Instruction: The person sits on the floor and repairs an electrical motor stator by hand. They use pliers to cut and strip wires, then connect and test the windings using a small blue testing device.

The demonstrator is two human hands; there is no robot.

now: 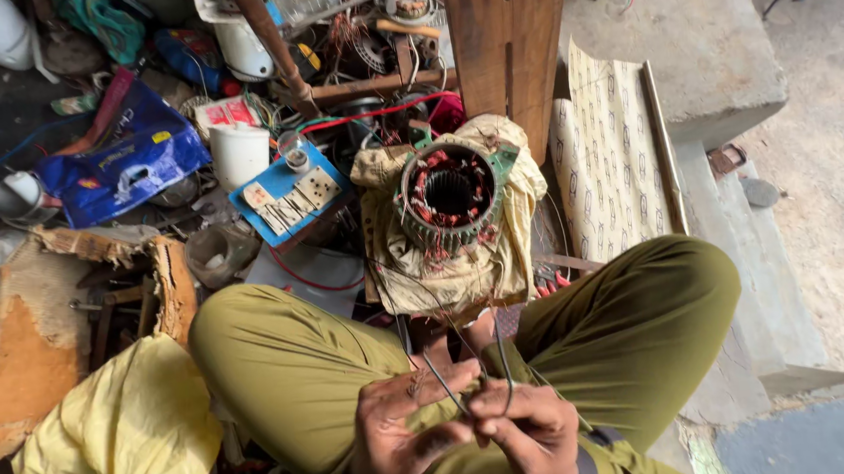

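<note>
Person sits cross-legged in olive trousers (302, 367), both hands low in the lap, close together & touching at the fingertips. Left hand (397, 434) is pinched on thin dark wire strands (443, 381); right hand (528, 434) is curled around the same strands, looped up betw. the two. The wires run up toward a motor stator (447, 197) w/ reddish copper windings, which sits upright, bore facing the camera, on a crumpled yellowish cloth (465, 269) just in front of the knees. Left of the stator: blue switch board (284, 200) w/ white switches, white plastic cup (239, 153), blue plastic bag (120, 160). Behind it a wooden post (507, 40). Patterned sheet (612, 167) lies to the right, beside a concrete step (744, 242). Yellow sack (131, 430) near the left knee.
</note>
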